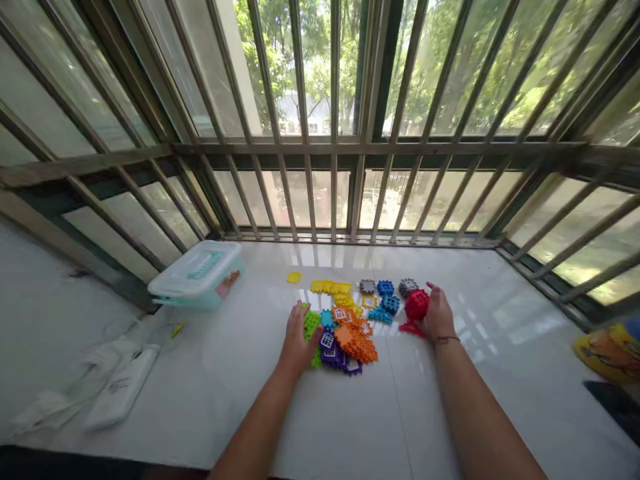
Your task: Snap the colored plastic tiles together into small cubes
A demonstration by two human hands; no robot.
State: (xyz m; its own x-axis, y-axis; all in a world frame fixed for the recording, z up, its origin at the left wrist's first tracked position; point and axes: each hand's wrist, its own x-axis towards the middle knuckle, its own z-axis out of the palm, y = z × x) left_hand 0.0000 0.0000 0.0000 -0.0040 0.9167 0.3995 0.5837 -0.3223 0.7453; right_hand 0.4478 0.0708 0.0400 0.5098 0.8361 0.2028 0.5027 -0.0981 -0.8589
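Note:
A loose heap of interlocking plastic waffle blocks (340,327) in orange, purple, blue, green and yellow lies on the white tile floor (450,413). My left hand (299,339) rests at the heap's left side, fingers apart over a green block (312,324), and seems to hold nothing. My right hand (439,313) grips a red cluster of joined blocks (417,305) at the heap's right side. A flat red piece (413,329) lies just below that cluster. Part of the heap is hidden under my left hand.
A translucent teal plastic storage box (197,275) with a lid stands to the left, near a white plastic bag (120,387). Metal window bars (330,147) and glass line the far side. A colourful packet (610,350) lies at the right edge.

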